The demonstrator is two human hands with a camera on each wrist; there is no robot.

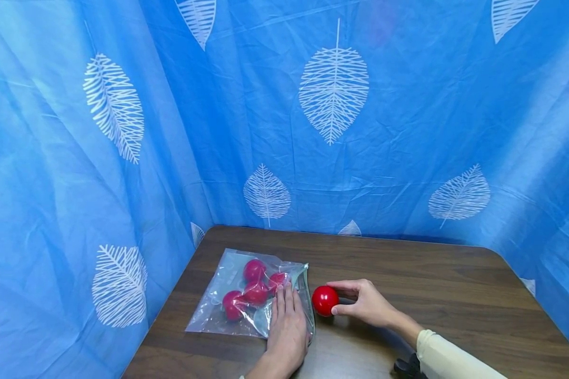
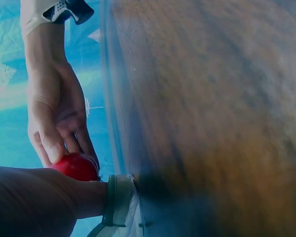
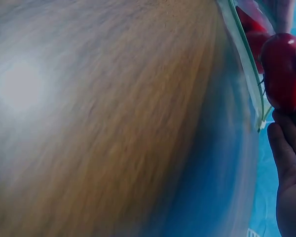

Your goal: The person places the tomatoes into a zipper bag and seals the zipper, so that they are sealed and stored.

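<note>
A clear zip bag (image 1: 208, 316) with a pale green zip edge lies on the table, several red balls (image 1: 254, 270) inside it. My left hand (image 1: 288, 331) rests on the bag near its mouth, fingers straight and pointing away from me. Just right of the zip edge, my right hand (image 1: 367, 305) holds a shiny red ball (image 1: 325, 301) between thumb and fingers. In the right wrist view that ball (image 3: 282, 74) is close beside the bag's green edge (image 3: 249, 59). The left wrist view shows my left thumb side against the green edge (image 2: 116, 202).
The brown wood-grain table (image 1: 407, 273) reaches back to a blue curtain (image 1: 383, 158) with white leaf prints, which also hangs along both sides. A black object (image 1: 407, 367) is by the right forearm at the near edge.
</note>
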